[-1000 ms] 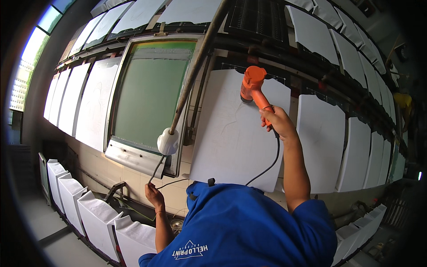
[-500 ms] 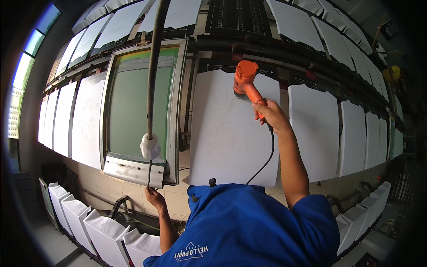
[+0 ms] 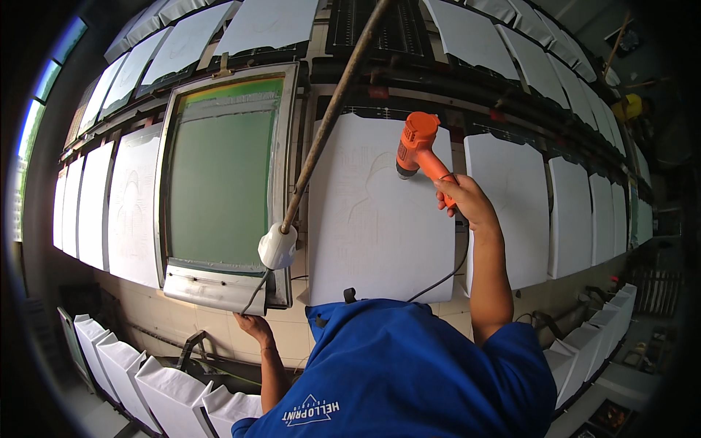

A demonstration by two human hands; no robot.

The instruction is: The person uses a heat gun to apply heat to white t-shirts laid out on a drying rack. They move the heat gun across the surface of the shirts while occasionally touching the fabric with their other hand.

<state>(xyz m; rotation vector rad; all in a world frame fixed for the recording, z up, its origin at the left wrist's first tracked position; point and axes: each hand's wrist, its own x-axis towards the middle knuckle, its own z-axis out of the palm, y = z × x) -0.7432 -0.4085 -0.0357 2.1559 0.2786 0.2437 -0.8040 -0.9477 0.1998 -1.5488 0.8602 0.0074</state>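
Over the middle of the long printing tabletop, an orange heat gun (image 3: 418,150) is gripped by its handle in the right hand (image 3: 461,201), the fingers closed tightly round it and the arm stretched forward. Its nozzle is turned toward a large white sheet (image 3: 380,219) lying flat on that stretch of the tabletop, and a faint outline print can be made out on the sheet; the tool is held close above the surface without touching it, apparently so that hot air is thrown onto the printed area. A dark cable (image 3: 445,274) hangs from the handle and runs back toward the near edge, kept slack so the tool can be swung freely. Just left of the sheet, a metal-framed printing screen (image 3: 223,182) with a green mesh is laid on the tabletop, its near end closed by a metal bar. A long rusty pole (image 3: 332,117) slants across the view and ends in a white fitting (image 3: 277,247), from which a thin cord (image 3: 253,292) drops toward the left hand (image 3: 252,326). That hand is held just below the near edge of the screen frame, at the end of the cord; whether the cord is actually pinched cannot be told. More white sheets (image 3: 511,212) are spread in a row along the tabletop to both sides, and folded white pieces (image 3: 175,394) are stacked along the near edge at lower left.
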